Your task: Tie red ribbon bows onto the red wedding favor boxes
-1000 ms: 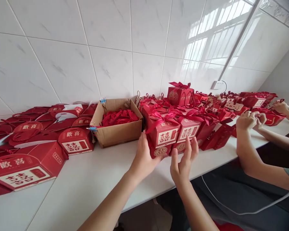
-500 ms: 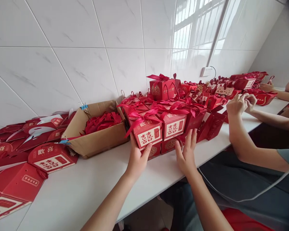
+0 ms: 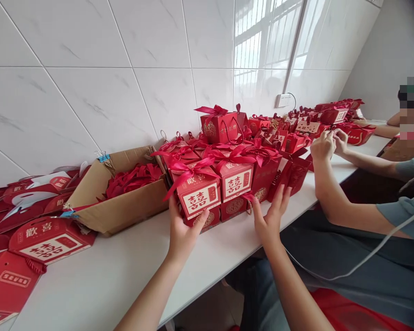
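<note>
My left hand is around the lower left corner of a red gift box with a white double-happiness label and a ribbon bow, its thumb in front and its fingers along the side. That box sits in the upper row of a stack, beside a matching box. Beneath them is a row of red boxes with round gold emblems. My right hand is open, fingers spread, close to the front of the stack's right part. Whether its fingertips touch a box, I cannot tell.
Left of the stack, a cardboard box holds dark red ribbon. Red box pieces lie further left on the white table. More gift boxes line the tiled wall. A co-worker's hands and a white cable are at the right.
The view has turned right, so everything appears further left. My right hand has moved slightly right along the stack, its fingers still spread. My left hand stays at the same gift box.
</note>
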`<state>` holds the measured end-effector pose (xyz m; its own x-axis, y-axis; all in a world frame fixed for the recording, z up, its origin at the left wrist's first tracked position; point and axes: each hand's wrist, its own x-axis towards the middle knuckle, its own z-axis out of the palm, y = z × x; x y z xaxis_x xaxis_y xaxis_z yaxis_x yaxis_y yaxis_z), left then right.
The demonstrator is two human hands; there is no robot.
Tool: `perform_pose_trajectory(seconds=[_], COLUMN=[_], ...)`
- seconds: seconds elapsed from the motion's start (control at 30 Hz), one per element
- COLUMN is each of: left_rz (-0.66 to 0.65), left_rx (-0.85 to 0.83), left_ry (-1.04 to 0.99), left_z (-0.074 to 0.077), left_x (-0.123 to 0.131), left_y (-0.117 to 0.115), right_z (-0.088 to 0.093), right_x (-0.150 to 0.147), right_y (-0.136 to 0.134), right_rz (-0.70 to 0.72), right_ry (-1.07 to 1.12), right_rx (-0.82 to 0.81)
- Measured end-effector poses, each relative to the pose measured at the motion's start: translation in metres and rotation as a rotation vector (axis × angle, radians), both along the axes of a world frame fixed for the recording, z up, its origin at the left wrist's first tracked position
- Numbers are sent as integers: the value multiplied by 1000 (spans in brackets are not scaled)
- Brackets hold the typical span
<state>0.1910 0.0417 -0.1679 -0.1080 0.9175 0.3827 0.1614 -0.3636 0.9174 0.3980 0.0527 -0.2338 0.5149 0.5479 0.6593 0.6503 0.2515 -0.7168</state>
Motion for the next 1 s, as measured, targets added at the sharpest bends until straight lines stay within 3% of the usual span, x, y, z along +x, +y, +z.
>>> perform_pose_trajectory(seconds=[0.1,0.33,0.73,1.0], left_rz=[5,-45,-37,-58], left_rx=[-1,-81,-39,-40], left_ry=[-65,-116,-97,-105], left_z=[-1,-13,-17,-19], left_x=[2,2,10,-11], left_y=[2,11,20,14], right_z=[-3,2,-3,10], right_x=[23,52,56,30], right_y=[12,33,52,35], right_rz=[-54,196,224,159], right_ry=[129,216,179,94], right_rx=[-60,-216,-224,-75])
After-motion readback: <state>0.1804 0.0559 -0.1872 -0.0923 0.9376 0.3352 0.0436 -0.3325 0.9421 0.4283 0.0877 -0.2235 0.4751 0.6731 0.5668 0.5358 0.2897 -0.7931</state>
